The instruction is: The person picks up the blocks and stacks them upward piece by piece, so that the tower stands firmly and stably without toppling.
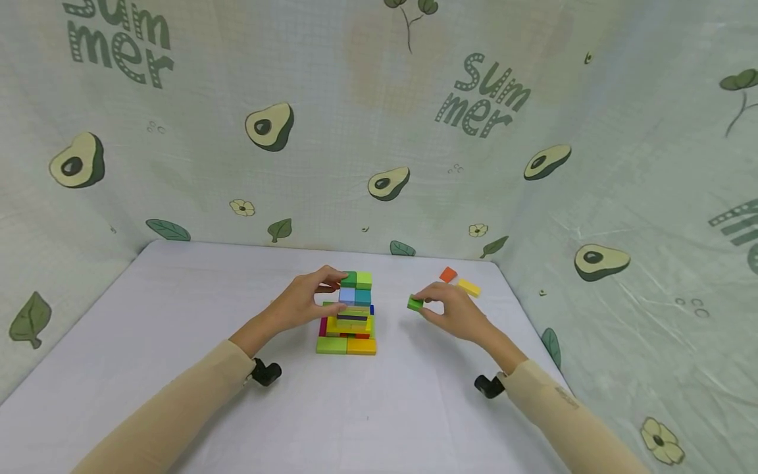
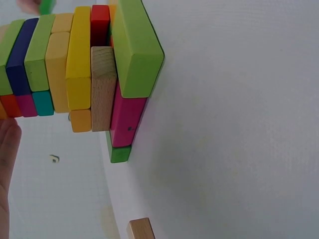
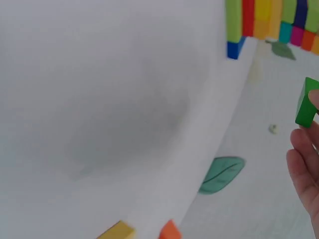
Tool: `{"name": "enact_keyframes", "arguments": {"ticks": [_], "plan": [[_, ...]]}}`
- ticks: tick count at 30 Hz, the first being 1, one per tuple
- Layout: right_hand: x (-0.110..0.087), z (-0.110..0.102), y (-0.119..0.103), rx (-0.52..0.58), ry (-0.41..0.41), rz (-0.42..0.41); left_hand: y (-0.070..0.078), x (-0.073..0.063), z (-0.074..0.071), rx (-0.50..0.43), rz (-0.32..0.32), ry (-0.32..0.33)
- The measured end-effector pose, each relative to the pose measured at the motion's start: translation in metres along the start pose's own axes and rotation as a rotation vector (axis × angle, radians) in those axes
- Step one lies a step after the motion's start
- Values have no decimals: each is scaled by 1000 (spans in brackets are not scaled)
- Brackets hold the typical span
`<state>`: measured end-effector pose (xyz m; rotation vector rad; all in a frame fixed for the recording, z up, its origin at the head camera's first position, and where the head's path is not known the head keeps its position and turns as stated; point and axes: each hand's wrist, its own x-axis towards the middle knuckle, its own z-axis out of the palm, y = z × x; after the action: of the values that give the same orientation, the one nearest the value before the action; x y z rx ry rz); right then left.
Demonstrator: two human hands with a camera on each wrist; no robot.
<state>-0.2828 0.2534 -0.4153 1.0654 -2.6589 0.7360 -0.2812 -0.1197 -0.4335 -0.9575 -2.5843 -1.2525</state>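
Note:
A tower of coloured wooden blocks [image 1: 353, 324] stands on the white tabletop, wider at its base and narrow above. My left hand [image 1: 304, 297] is around its upper left side, a forefinger beside the dark green top block [image 1: 349, 280] and the thumb by the light blue block [image 1: 347, 296]. The left wrist view has its straight fingers [image 2: 6, 159] beside the orange block end. To the right of the tower, my right hand [image 1: 453, 311] pinches a small green block [image 1: 415, 303] between thumb and fingertips, above the table.
An orange-red block [image 1: 448, 274] and a yellow block [image 1: 470, 288] lie beyond the right hand. A plain wooden block [image 2: 141, 228] lies left of the tower. Printed cloth [image 1: 331, 131] hangs behind the table and along its sides.

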Motion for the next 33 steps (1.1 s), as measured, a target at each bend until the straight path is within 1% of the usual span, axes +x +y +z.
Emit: {"name": "enact_keyframes", "arguments": {"ticks": [3, 6, 9, 12, 16, 20, 27, 33], "plan": [[13, -7, -27, 23, 24, -56, 1, 0, 0, -4, 1, 0], [26, -9, -49, 37, 35, -110, 1, 0, -1, 0, 0, 0], [37, -7, -64, 43, 30, -150, 0, 0, -1, 2, 5, 0], [46, -3, -74, 53, 12, -176, -1, 0, -1, -6, 10, 0], [52, 4, -81, 59, -17, -189, -1, 0, -1, -19, 18, -5], [55, 10, -82, 50, -31, -193, 1, 0, -2, -27, 33, -5], [56, 15, -82, 43, 16, -214, 1, 1, -2, -28, 29, -10], [59, 20, -85, 63, 58, -225, -1, 2, -4, -15, 35, -21]]}}
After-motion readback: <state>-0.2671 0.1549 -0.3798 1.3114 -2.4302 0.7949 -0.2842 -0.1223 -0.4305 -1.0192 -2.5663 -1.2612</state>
